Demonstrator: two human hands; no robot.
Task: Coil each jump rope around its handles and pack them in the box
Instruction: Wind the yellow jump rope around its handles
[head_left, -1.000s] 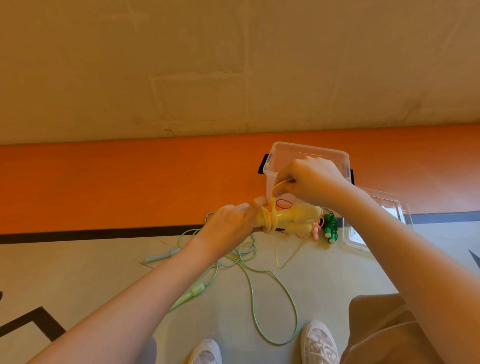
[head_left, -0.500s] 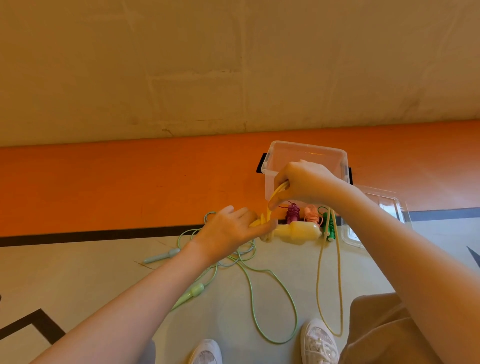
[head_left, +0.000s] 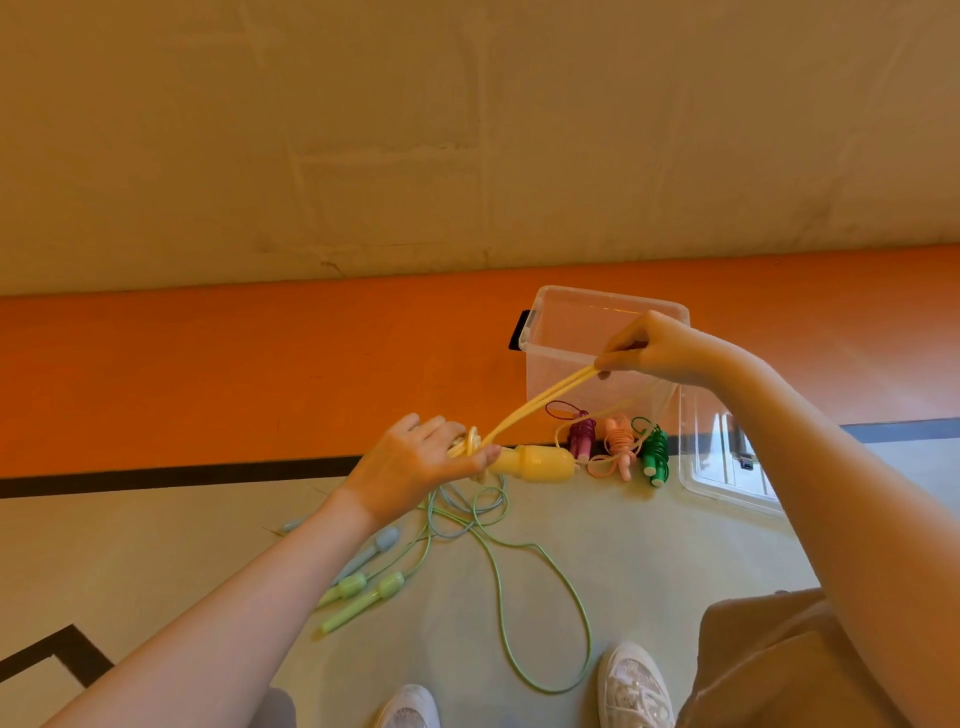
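head | left hand (head_left: 415, 462) grips yellow handles (head_left: 535, 464), long axis pointing toward right hand | right hand (head_left: 660, 348) pinches doubled yellow rope (head_left: 540, 402) up-and-away, hands well apart, rope taut between | box (head_left: 550, 364) just behind right hand | left palm hides coils; handle count unclear

Yellow jump rope (head_left: 540, 464) half-coiled on its handles, three coiled ropes (head_left: 618, 447) beside clear open box (head_left: 582, 332)

White shoes (head_left: 635, 685) stand on floor (head_left: 649, 561) below a wall (head_left: 467, 130).
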